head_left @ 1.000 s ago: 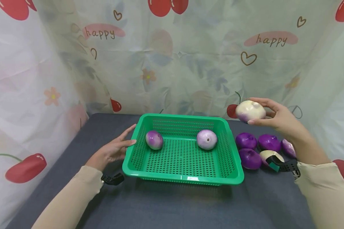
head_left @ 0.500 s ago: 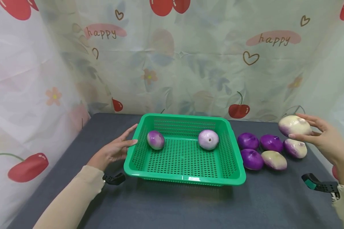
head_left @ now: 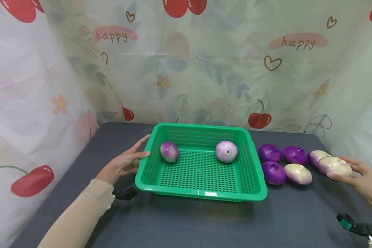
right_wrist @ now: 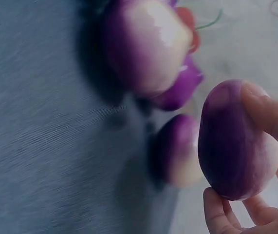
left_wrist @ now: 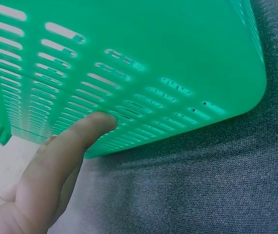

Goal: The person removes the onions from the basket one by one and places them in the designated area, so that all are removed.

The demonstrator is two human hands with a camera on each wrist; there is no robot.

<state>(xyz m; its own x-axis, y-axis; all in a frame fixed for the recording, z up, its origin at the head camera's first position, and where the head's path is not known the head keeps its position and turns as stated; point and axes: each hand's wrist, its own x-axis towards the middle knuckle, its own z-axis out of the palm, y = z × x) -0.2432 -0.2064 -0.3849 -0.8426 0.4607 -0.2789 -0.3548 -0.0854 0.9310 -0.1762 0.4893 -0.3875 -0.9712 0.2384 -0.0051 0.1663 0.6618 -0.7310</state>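
On the left, my left hand (head_left: 124, 163) rests its fairly straight fingers against the side of a green plastic basket (head_left: 201, 195); in the left wrist view a fingertip (left_wrist: 104, 121) touches the slotted outer wall. Two purple-and-white onions lie in the basket, one at left (head_left: 169, 152) and one at right (head_left: 226, 151). At far right, my right hand (head_left: 364, 181) holds a pale onion (head_left: 335, 166) between thumb and fingers, low beside the other onions. The right wrist view shows the purple underside of this held onion (right_wrist: 231, 146). Whether it touches the table is unclear.
Right of the basket sit several onions: deep purple ones (head_left: 273, 173) nearest it, a cream one (head_left: 298, 174), and another (head_left: 317, 156) partly behind the held onion. The dark table (head_left: 186, 224) is bounded by a printed curtain (head_left: 201, 93) at the back and sides.
My right hand has carried the held onion from above the back of the table rightward and down to the right end of the onion group. The left hand keeps its place at the basket.
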